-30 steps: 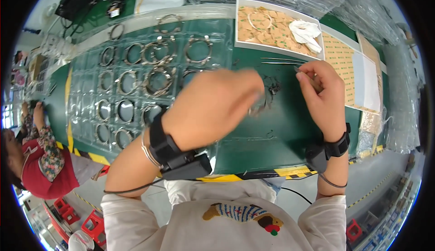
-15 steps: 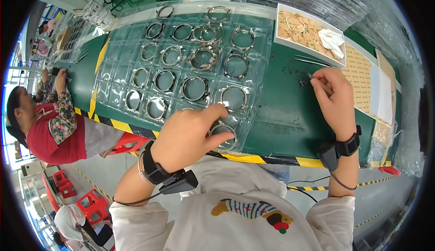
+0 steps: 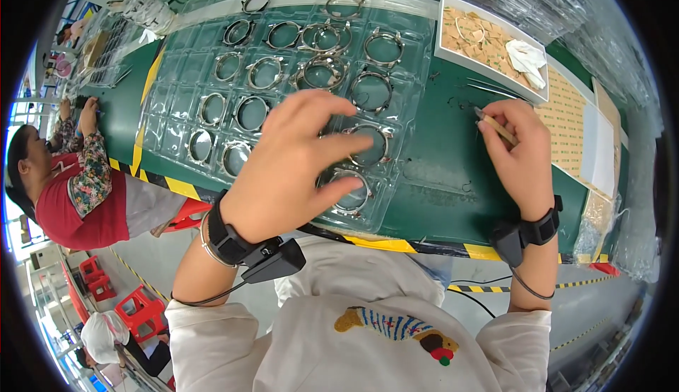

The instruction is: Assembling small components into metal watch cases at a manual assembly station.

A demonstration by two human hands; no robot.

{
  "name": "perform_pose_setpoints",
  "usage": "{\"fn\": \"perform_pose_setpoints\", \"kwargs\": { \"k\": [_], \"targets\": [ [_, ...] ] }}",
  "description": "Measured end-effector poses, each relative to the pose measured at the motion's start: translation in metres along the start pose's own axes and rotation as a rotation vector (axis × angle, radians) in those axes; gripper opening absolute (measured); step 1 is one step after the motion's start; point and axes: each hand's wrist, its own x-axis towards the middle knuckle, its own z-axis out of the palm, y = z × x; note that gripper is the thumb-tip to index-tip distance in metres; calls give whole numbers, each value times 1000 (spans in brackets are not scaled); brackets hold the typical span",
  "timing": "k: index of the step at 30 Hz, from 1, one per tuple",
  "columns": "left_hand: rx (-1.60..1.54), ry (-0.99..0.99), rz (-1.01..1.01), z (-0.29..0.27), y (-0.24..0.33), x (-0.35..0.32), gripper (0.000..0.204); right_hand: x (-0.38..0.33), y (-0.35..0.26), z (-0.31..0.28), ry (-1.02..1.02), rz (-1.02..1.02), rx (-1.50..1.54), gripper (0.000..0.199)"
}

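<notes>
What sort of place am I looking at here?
Probably an assembly workshop: round silver metal rings in a clear plastic compartmented tray, a long green bench edged with yellow and black tape, and another person in a red and floral top nearby.

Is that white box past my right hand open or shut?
Open: no lid covers the white box, and tan pieces and a crumpled white wad show inside.
</notes>
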Motion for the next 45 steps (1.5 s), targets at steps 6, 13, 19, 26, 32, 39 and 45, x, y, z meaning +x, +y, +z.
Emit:
{"fn": "perform_pose_setpoints", "kwargs": {
  "k": [6, 13, 19, 26, 32, 39, 45],
  "targets": [
    [-83, -127, 77, 7, -6, 14, 16, -4, -5, -4, -24, -57, -13, 19],
    [-251, -181, 282, 19, 11, 74, 15, -9, -19, -19, -33, -144, 181, 20],
    [52, -231, 452, 58, 10, 101, 22, -5, 0, -25, -309, -172, 189, 21],
    [-14, -157, 246, 61, 21, 91, 54, -8, 0, -12, -395, -153, 130, 25],
    [-34, -81, 202, 72, 27, 88, 65, -9, -5, -6, -419, -130, 142, 28],
    [-91, -96, 177, 77, 28, 84, 68, -9, -9, 0, -402, -106, 99, 17],
    [-141, -86, 162, 78, 29, 84, 66, -9, -11, 0, -397, -126, 43, 17]
  ]
}}
